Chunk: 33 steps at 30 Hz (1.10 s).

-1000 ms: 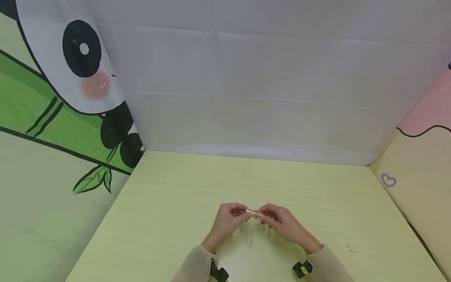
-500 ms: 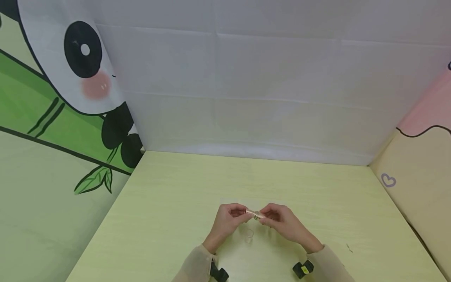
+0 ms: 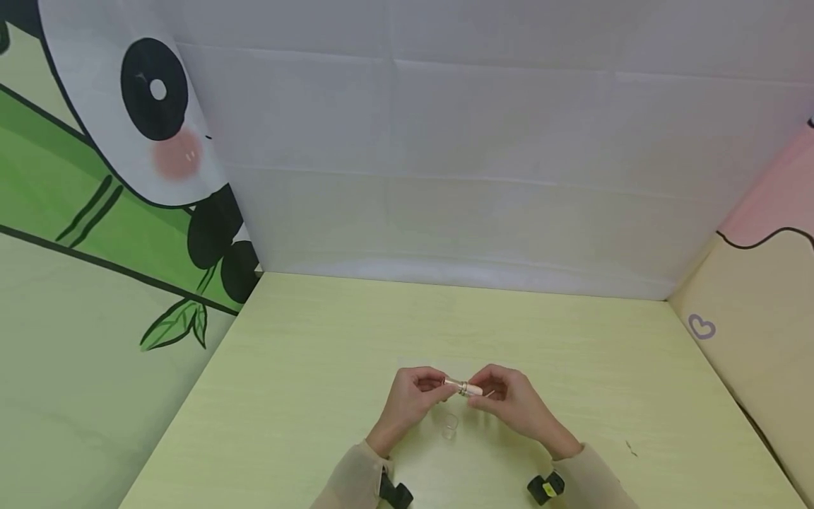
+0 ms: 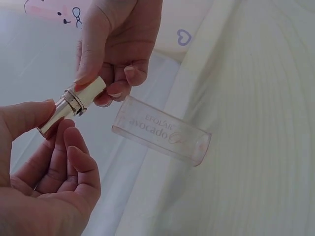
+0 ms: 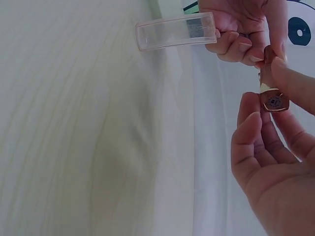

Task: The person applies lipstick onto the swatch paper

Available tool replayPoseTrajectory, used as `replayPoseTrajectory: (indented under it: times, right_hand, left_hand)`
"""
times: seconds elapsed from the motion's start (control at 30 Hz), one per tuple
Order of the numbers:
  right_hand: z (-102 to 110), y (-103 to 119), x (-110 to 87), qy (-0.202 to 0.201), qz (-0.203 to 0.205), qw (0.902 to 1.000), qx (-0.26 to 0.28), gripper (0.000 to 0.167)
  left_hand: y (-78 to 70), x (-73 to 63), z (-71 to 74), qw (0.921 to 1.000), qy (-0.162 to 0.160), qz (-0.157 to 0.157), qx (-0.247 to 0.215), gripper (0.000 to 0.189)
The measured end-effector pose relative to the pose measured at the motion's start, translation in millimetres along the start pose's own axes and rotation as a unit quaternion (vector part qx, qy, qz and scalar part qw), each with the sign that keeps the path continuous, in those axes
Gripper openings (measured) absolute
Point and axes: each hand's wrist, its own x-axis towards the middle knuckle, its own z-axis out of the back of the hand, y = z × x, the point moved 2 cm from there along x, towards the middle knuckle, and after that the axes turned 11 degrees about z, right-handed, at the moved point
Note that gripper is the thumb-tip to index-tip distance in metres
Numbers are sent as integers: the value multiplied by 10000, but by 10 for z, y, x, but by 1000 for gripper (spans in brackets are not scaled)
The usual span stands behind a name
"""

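A short gold lipstick tube (image 3: 469,389) with ringed bands at its middle is held between both hands above the table. My left hand (image 3: 410,399) pinches its left end between thumb and fingers. My right hand (image 3: 514,406) has its thumb and fingertips on the other end, as the left wrist view of the tube (image 4: 81,98) also shows. The tube's flat end (image 5: 275,102), with a small dark print, faces the right wrist camera. Below the hands a clear cap (image 3: 449,426) stands upright on the table; pale lettering reading "EFOLAR avocado" shows on this cap (image 4: 160,130) in the left wrist view.
The pale wood-grain table (image 3: 305,353) reaches back to a white sheet (image 3: 445,177). A printed panda panel (image 3: 152,134) stands on the left and a cream and pink panel (image 3: 757,304) on the right. A small dark mark (image 3: 631,448) lies right of the hands.
The right fingers have shifted slightly, and more of the lipstick tube's right end shows between them. The left hand keeps its grip, and the clear cap stays in place.
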Motion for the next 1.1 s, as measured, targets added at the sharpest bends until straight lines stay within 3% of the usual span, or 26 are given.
replayPoseTrajectory:
  times: [0.37,0.53,0.87,1.1]
  right_hand:
    - [6,21,10,397,-72,9989,-258,16]
    - [92,-35,49,551,-63,9981,-257,20]
    - [251,-139,124,528,-179,9982,221,22]
    - [339,-233,160,486,221,9971,537,27]
  left_hand:
    - [-3,4,-6,9998,122,-39,-175,14]
    - [10,87,-50,9998,53,-136,-123,14]
    - [10,233,-106,9997,-190,-12,-140,12]
    - [-4,309,-152,9991,-362,-32,-235,11]
